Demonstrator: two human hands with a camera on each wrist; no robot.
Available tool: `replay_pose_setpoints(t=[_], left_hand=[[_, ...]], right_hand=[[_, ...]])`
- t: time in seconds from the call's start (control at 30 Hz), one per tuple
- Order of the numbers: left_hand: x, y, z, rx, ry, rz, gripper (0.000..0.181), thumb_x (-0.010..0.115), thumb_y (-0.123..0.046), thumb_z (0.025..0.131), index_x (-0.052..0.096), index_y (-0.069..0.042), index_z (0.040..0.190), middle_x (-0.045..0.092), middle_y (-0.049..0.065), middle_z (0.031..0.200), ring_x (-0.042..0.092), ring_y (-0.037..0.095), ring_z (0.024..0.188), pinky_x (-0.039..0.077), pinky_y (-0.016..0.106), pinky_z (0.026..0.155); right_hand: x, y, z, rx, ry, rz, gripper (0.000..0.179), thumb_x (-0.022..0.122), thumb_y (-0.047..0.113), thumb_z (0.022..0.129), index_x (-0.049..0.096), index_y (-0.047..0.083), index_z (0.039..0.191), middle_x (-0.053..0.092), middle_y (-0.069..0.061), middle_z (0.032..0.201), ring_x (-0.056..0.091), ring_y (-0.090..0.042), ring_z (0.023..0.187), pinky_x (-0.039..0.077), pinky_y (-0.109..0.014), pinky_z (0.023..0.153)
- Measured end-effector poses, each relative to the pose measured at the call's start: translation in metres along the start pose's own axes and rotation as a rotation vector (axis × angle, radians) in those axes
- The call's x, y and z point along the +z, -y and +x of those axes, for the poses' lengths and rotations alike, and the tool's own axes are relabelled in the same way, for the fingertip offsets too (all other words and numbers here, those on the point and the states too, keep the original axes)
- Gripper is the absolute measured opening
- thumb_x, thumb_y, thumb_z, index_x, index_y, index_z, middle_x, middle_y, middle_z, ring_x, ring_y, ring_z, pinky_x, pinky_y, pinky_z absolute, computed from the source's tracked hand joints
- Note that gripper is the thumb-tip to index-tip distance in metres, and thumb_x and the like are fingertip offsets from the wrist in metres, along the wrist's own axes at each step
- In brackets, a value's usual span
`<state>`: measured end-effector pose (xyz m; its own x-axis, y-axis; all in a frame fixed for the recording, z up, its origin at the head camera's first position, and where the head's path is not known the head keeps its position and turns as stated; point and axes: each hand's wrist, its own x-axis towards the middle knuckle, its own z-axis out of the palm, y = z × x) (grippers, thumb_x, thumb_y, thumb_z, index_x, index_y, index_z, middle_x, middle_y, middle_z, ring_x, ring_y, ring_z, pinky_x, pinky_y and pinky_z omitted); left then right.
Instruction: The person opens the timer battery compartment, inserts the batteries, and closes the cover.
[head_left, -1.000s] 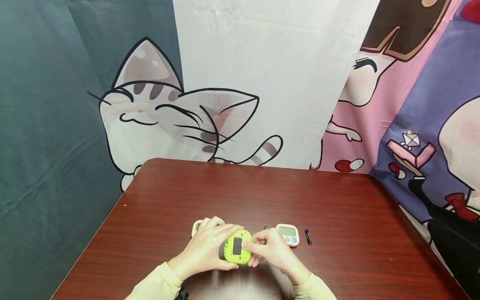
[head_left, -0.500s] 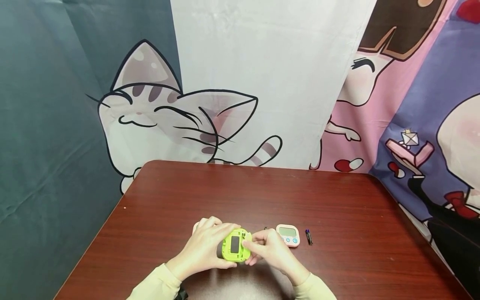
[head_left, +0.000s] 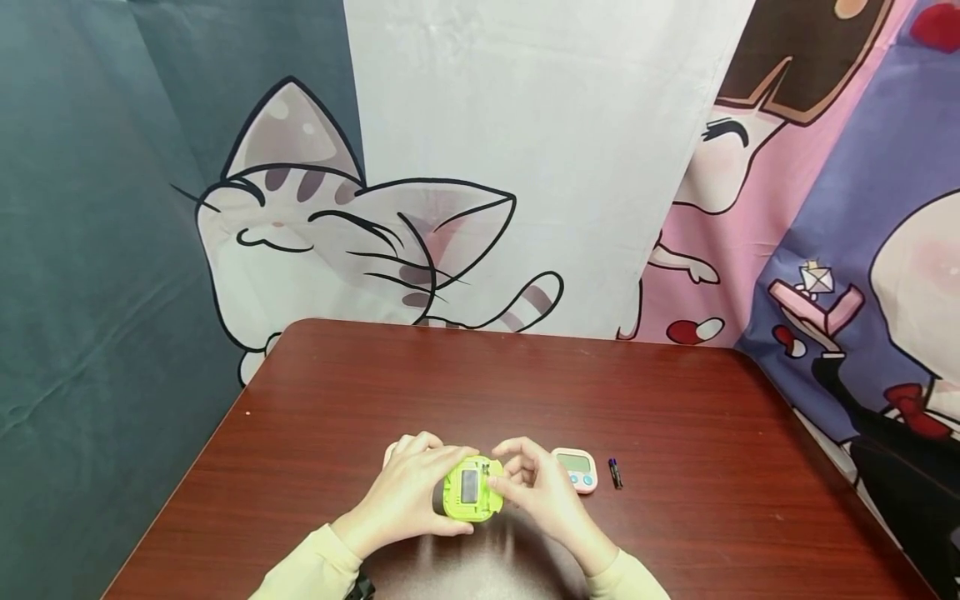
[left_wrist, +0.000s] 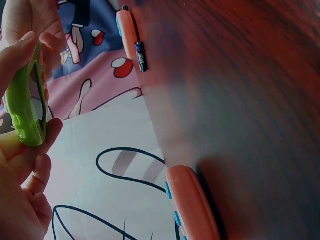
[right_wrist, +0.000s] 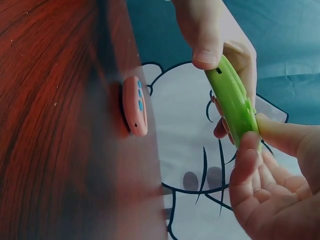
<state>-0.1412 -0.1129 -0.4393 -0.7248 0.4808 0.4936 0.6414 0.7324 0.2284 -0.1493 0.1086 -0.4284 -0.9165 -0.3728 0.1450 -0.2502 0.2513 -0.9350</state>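
My left hand [head_left: 408,487] grips a lime-green digital timer [head_left: 470,493] by its left side, off the table, its back facing up. A dark rectangle marks the middle of that back, and a narrow slot runs near its right edge. At that right edge is my right hand [head_left: 542,492], thumb on the back and index finger raised and bent. In the right wrist view, the right thumb and fingers [right_wrist: 250,150] pinch the lower end of the timer [right_wrist: 232,97]. What lies inside the slot is too small to tell.
A pink-and-white timer [head_left: 575,469] lies just beyond my right hand, with a small dark battery [head_left: 616,473] to its right. Another pink timer [left_wrist: 192,205] is mostly behind my left hand in the head view. A second battery [left_wrist: 141,56] shows in the left wrist view.
My right index finger has lifted away from the timer while the thumb stays on its edge. The slot near the right edge shows more plainly. The left hand has kept its hold.
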Motion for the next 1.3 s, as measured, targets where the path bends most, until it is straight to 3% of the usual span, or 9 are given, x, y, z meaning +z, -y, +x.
replay_pose_setpoints(t=[0.13,0.47,0.67,0.83,1.07,1.3], left_hand=[[0.0,0.0,0.0,0.0,0.001,0.001,0.082,0.08,-0.063,0.051,0.059,-0.028,0.123,0.061,-0.021,0.101,0.041,0.004,0.09,0.032,0.036,0.074],[0.0,0.002,-0.001,-0.005,0.001,-0.007,0.082,0.081,-0.062,0.051,0.06,-0.028,0.122,0.062,-0.021,0.103,0.042,0.004,0.09,0.033,0.035,0.076],[0.0,0.003,-0.001,0.003,0.001,0.003,0.082,0.081,-0.062,0.051,0.06,-0.027,0.122,0.062,-0.021,0.104,0.042,0.004,0.089,0.034,0.035,0.078],[0.0,0.004,-0.001,0.016,0.0,0.004,0.082,0.081,-0.062,0.051,0.061,-0.025,0.121,0.063,-0.02,0.105,0.043,0.004,0.089,0.034,0.034,0.079],[0.0,0.005,-0.001,0.025,0.008,0.007,0.082,0.08,-0.063,0.052,0.061,-0.024,0.122,0.064,-0.019,0.106,0.043,0.004,0.089,0.033,0.032,0.082],[0.0,0.005,-0.001,0.011,0.017,0.008,0.082,0.079,-0.064,0.052,0.061,-0.025,0.122,0.063,-0.019,0.106,0.042,0.004,0.089,0.034,0.033,0.082]], right_hand=[[0.0,-0.002,-0.001,-0.049,0.01,-0.004,0.025,0.074,0.01,0.08,0.06,0.003,0.101,0.063,-0.009,0.072,0.053,-0.002,0.056,0.047,-0.02,0.051],[-0.006,0.001,-0.003,-0.007,0.054,0.103,0.026,0.071,0.006,0.082,0.056,-0.003,0.1,0.063,-0.018,0.072,0.059,-0.01,0.055,0.054,-0.037,0.055],[-0.012,-0.007,-0.008,0.021,0.068,0.033,0.021,0.071,0.004,0.081,0.059,-0.003,0.097,0.063,-0.013,0.069,0.058,-0.01,0.051,0.053,-0.039,0.051],[-0.015,-0.018,-0.012,0.105,0.115,-0.057,0.014,0.07,0.002,0.081,0.059,0.0,0.09,0.062,-0.007,0.065,0.058,-0.01,0.049,0.053,-0.038,0.048],[-0.017,-0.029,-0.017,0.063,0.107,-0.253,0.012,0.069,0.0,0.081,0.059,0.006,0.084,0.06,-0.006,0.058,0.056,-0.01,0.047,0.049,-0.026,0.044],[-0.018,-0.034,-0.022,0.101,0.201,-0.26,0.013,0.069,-0.002,0.08,0.057,0.002,0.086,0.061,-0.003,0.06,0.057,-0.011,0.046,0.048,-0.024,0.043]])
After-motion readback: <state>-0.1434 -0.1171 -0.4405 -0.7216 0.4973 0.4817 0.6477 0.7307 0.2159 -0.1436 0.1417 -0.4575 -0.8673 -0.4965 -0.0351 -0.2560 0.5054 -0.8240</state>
